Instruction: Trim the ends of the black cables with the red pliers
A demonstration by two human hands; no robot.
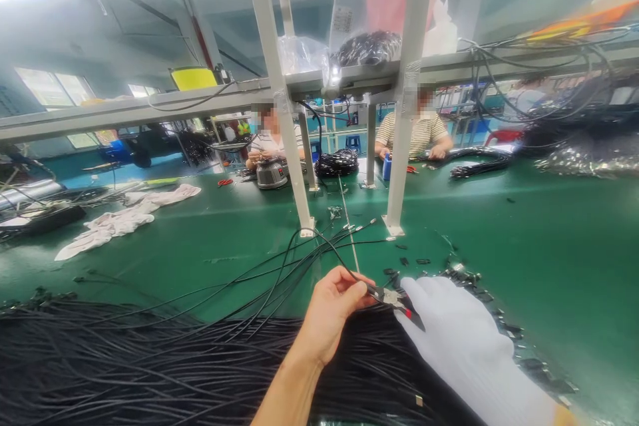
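My bare left hand (327,309) pinches the end of a thin black cable (319,239) that loops up over the green bench. My right hand (459,339), in a white glove, is closed round a small red-handled cutter (399,299) whose jaws meet the cable's end at my left fingertips. A thick heap of black cables (150,366) lies under both hands along the near edge.
Small cut black bits (469,276) lie scattered on the green bench (549,233). White frame posts (399,146) stand ahead. White cloths (124,216) lie at left. Two people sit across the bench with cable coils (339,163) and a round grey device (272,174).
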